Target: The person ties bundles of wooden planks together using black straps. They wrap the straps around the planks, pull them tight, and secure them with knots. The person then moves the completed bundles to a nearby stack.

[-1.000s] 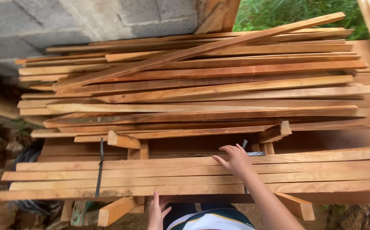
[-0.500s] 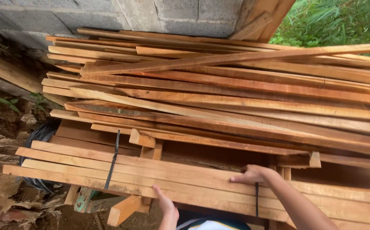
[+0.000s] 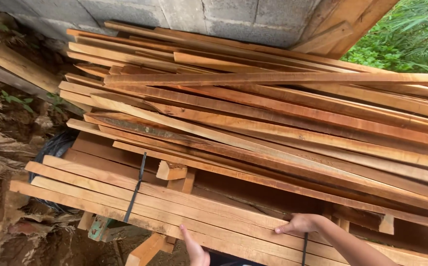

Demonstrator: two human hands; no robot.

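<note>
Wooden strapped planks [image 3: 184,207] under both hands: right hand [image 3: 300,224] flat, fingers spread; left hand [image 3: 194,249] seemingly open at the edge.

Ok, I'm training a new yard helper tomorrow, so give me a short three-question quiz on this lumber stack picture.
1. True or false: the right hand rests on top of the strapped bundle of planks.
2. What stands behind the loose plank pile? A) a grey block wall B) a metal fence C) a glass window
3. What colour are the straps around the bundle?

Key:
1. True. The right hand lies flat on the bundle's top, beside one strap.
2. A, the grey block wall.
3. Black.

The left hand reaches up at the bundle's near edge, holding nothing.
</note>
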